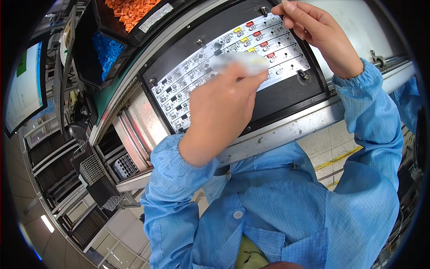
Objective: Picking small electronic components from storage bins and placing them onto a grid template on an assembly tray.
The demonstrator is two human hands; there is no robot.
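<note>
A white circuit board panel made of several long strips lies in a black carrier frame. Yellow components and red components stand in rows across it. My left hand is over the middle of the panel, its fingers drawn together; a whitish blur covers the fingertips, so what they hold cannot be made out. At the panel's far right corner, beside a black clip, my right hand has its thumb and forefinger pinched and the other fingers curled. Anything between those fingertips is too small to tell.
Black bins with orange parts and blue parts stand at the far left of the carrier. A monitor is further left. A metal rail runs along the near edge. More clips stick up from the carrier.
</note>
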